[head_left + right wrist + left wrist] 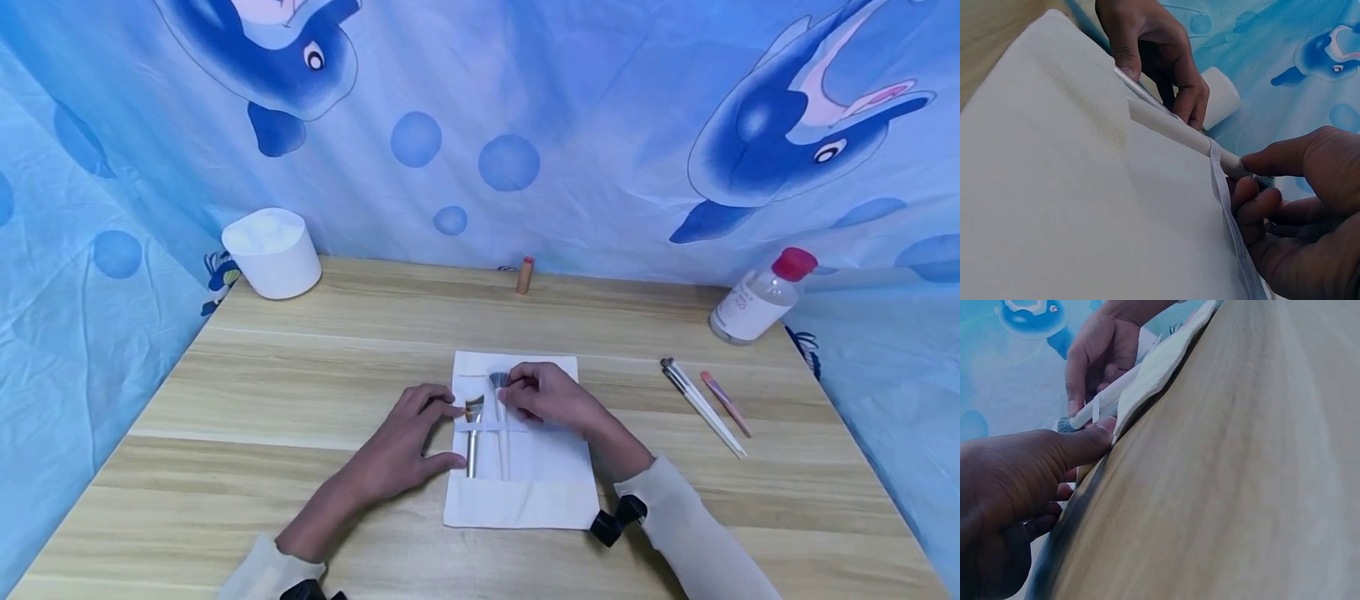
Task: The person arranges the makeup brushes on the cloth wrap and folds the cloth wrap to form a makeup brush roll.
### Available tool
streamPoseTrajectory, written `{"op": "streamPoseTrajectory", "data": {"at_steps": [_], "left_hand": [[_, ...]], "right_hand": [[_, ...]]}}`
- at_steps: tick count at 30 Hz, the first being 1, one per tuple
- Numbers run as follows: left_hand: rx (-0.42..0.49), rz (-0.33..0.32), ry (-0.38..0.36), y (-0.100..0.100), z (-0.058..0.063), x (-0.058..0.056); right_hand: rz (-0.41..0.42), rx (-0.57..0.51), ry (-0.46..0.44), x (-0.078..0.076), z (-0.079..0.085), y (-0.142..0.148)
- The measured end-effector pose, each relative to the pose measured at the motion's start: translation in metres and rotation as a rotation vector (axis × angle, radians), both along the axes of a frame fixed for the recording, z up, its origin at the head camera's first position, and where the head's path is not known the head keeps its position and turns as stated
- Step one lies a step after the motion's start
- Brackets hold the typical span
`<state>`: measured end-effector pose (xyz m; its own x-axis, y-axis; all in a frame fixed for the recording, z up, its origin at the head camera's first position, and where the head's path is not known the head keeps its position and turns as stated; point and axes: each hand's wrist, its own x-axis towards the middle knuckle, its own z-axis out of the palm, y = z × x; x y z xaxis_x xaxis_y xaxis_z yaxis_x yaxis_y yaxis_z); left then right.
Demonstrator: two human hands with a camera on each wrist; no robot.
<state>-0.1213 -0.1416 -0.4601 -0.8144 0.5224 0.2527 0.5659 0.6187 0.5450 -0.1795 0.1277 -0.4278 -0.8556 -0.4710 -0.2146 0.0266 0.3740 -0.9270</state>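
A white cloth brush roll [555, 458] lies unfolded on the table, with a folded pocket along its near edge and a thin elastic band [1225, 200] across it. Tucked under the band are a silver-handled brush [472, 454] with brownish bristles and a white-handled makeup brush [1169, 128] with dark grey bristles. Near those grey bristles, my right hand [551, 396] pinches the white-handled brush between thumb and fingers. My left hand [401, 442] rests at the roll's left edge beside the silver-handled brush, thumb and fingers spread; its thumb touches the cloth in the left wrist view.
Right of the roll lie slim white-handled brushes [705, 408] and a pink brush [726, 404]. A clear bottle with a red cap [757, 300] stands at the back right. A small brown tube [525, 275] and a white round container [273, 258] stand along the back.
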Motion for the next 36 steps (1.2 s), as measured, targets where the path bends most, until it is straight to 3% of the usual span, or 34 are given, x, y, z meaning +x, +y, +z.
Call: {"op": "streamPoseTrajectory", "data": {"at_steps": [13,22,30,36], "left_hand": [[-0.008,-0.005,0.006,0.000,-0.001,0.000],[0.007,-0.008,0.016,0.000,-0.003,0.001],[0.000,-0.016,0.031,0.001,-0.006,0.001],[-0.006,-0.007,0.048,-0.001,-0.005,0.000]], "right_hand": [[-0.020,0.003,-0.021,0.003,-0.003,0.000],[-0.056,0.074,0.053,0.002,-0.003,0.008],[-0.118,0.190,0.272,0.005,0.020,0.047],[-0.262,0.419,0.482,0.002,0.041,0.097]]}}
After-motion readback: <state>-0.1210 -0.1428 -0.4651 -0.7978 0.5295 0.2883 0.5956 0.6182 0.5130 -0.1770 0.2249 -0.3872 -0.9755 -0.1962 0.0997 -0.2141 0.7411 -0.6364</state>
